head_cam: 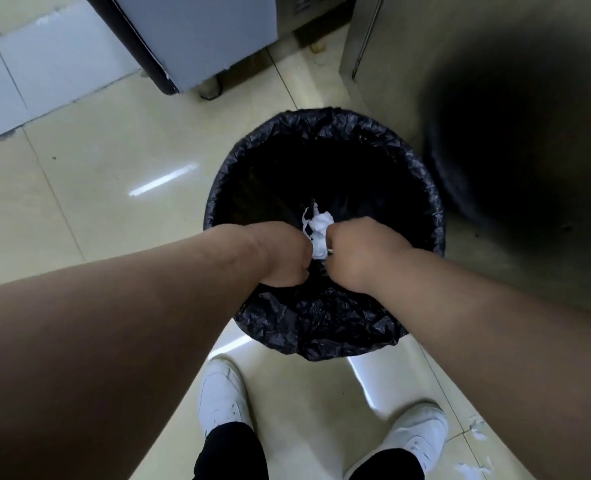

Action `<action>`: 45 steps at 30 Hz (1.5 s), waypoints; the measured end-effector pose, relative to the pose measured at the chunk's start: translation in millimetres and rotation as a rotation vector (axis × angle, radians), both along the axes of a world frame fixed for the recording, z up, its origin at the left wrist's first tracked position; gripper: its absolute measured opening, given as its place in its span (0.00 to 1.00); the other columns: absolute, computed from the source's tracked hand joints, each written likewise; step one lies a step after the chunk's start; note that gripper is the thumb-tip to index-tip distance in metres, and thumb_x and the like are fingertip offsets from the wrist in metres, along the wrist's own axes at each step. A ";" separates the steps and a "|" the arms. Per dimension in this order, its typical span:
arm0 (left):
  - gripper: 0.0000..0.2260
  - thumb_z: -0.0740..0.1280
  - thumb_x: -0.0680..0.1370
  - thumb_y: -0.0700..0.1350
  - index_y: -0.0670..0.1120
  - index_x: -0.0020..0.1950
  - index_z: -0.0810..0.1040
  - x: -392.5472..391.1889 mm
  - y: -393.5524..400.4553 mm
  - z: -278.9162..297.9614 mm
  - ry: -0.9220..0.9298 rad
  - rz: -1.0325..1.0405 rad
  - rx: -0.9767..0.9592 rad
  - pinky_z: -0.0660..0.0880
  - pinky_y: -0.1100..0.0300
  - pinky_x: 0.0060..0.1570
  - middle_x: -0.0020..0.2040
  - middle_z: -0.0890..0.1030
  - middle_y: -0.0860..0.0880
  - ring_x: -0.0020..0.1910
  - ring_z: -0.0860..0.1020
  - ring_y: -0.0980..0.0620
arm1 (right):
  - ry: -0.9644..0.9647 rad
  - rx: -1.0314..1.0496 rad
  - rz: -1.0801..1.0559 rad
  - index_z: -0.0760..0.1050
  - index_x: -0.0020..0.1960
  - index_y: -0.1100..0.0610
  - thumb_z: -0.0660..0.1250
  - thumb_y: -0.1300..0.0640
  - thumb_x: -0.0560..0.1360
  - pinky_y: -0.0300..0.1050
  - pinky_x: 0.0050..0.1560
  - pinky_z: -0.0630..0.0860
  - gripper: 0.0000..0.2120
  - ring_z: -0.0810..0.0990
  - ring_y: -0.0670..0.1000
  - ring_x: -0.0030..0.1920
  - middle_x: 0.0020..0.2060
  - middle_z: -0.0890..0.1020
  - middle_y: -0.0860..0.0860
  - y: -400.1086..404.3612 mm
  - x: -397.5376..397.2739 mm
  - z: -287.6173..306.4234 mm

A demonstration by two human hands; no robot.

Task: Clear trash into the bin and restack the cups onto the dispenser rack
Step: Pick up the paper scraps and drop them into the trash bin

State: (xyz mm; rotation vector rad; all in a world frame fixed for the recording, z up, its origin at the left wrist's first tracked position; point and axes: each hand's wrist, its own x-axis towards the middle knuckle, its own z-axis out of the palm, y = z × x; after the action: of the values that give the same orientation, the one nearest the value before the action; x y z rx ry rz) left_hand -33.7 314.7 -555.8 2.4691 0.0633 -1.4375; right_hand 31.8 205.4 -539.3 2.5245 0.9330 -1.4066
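Hands at frame centre: left hand (282,256) and right hand (354,252) both clenched on crumpled white paper trash (318,230), held between them above round bin with black plastic liner (321,323). No legible writing anywhere.

black bin liner (321,327), white paper (318,226)

A round bin (325,174) with a crumpled black liner stands on the floor; crumpled white paper trash (316,230) is above its opening.
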 end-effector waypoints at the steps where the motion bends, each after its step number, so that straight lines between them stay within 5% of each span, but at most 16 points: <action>1: 0.16 0.56 0.82 0.48 0.46 0.64 0.78 -3.3 -0.1 15.0 -0.006 0.004 0.000 0.71 0.55 0.62 0.61 0.80 0.47 0.61 0.76 0.45 | -0.012 -0.020 0.093 0.69 0.65 0.59 0.63 0.59 0.77 0.42 0.39 0.68 0.17 0.71 0.51 0.50 0.62 0.73 0.54 1.6 -4.2 14.3; 3: 0.16 0.56 0.82 0.45 0.46 0.65 0.77 -11.2 -1.0 49.9 -0.006 0.007 0.016 0.71 0.55 0.61 0.62 0.80 0.46 0.62 0.76 0.45 | -0.033 -0.038 0.223 0.70 0.65 0.59 0.61 0.59 0.78 0.42 0.36 0.66 0.16 0.69 0.52 0.50 0.63 0.71 0.56 4.6 -11.4 48.6; 7: 0.15 0.58 0.81 0.42 0.46 0.65 0.77 -33.3 -12.6 136.7 0.023 -0.023 0.018 0.72 0.55 0.59 0.62 0.80 0.46 0.61 0.77 0.44 | -0.050 -0.081 0.318 0.71 0.62 0.56 0.61 0.58 0.77 0.48 0.47 0.72 0.14 0.75 0.58 0.59 0.64 0.73 0.56 2.2 -23.4 132.8; 10: 0.14 0.57 0.80 0.42 0.46 0.63 0.77 -50.4 -21.2 201.7 0.015 -0.003 -0.007 0.73 0.54 0.55 0.60 0.80 0.45 0.59 0.77 0.43 | -0.034 -0.066 0.392 0.74 0.55 0.55 0.62 0.60 0.73 0.47 0.42 0.72 0.11 0.78 0.58 0.52 0.54 0.78 0.53 -6.7 -31.7 197.7; 15: 0.13 0.58 0.80 0.45 0.46 0.60 0.78 -64.4 -16.7 313.4 -0.044 0.069 0.008 0.74 0.52 0.54 0.57 0.81 0.45 0.57 0.78 0.42 | -0.026 -0.127 0.537 0.74 0.55 0.55 0.62 0.62 0.74 0.46 0.35 0.69 0.11 0.73 0.55 0.44 0.45 0.73 0.51 -28.5 -42.9 321.4; 21: 0.14 0.60 0.79 0.50 0.48 0.60 0.79 -88.6 -16.1 425.0 -0.134 0.004 0.036 0.76 0.51 0.55 0.57 0.80 0.46 0.57 0.78 0.43 | -0.150 -0.021 0.409 0.74 0.49 0.55 0.62 0.60 0.71 0.46 0.38 0.71 0.07 0.77 0.57 0.45 0.44 0.77 0.52 -57.4 -53.3 436.1; 26: 0.15 0.59 0.79 0.50 0.49 0.63 0.77 -89.7 -34.4 497.8 -0.216 -0.141 0.051 0.75 0.52 0.57 0.59 0.79 0.47 0.58 0.77 0.44 | -0.234 0.054 0.365 0.76 0.57 0.53 0.63 0.57 0.73 0.45 0.38 0.74 0.14 0.79 0.57 0.49 0.49 0.80 0.52 -75.8 -64.3 504.4; 30: 0.16 0.60 0.80 0.52 0.51 0.65 0.75 -76.0 -53.6 549.5 -0.311 -0.234 0.026 0.72 0.55 0.55 0.61 0.79 0.48 0.60 0.76 0.44 | -0.287 0.090 0.349 0.77 0.53 0.53 0.63 0.57 0.72 0.48 0.43 0.78 0.11 0.78 0.57 0.47 0.47 0.81 0.52 -99.4 -75.7 549.8; 35: 0.15 0.61 0.80 0.53 0.52 0.65 0.76 -56.1 -81.0 597.9 -0.411 -0.377 0.021 0.73 0.55 0.57 0.61 0.80 0.49 0.59 0.76 0.46 | -0.349 0.096 0.211 0.77 0.51 0.52 0.63 0.53 0.71 0.47 0.42 0.78 0.10 0.77 0.56 0.41 0.42 0.80 0.51 -144.8 -81.7 583.4; 45: 0.17 0.60 0.79 0.58 0.56 0.66 0.73 -11.5 -148.3 653.2 -0.549 -0.536 -0.111 0.73 0.55 0.61 0.58 0.80 0.55 0.57 0.77 0.52 | -0.386 0.043 -0.169 0.72 0.65 0.52 0.62 0.49 0.77 0.45 0.49 0.72 0.18 0.77 0.56 0.56 0.58 0.78 0.52 -249.3 -92.3 635.1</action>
State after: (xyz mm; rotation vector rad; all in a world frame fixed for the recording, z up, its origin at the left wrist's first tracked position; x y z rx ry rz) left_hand -45.3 166.3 97.5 2.8071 -0.8152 -0.8210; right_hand -60.5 -43.9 95.8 2.8176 0.7000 -0.8839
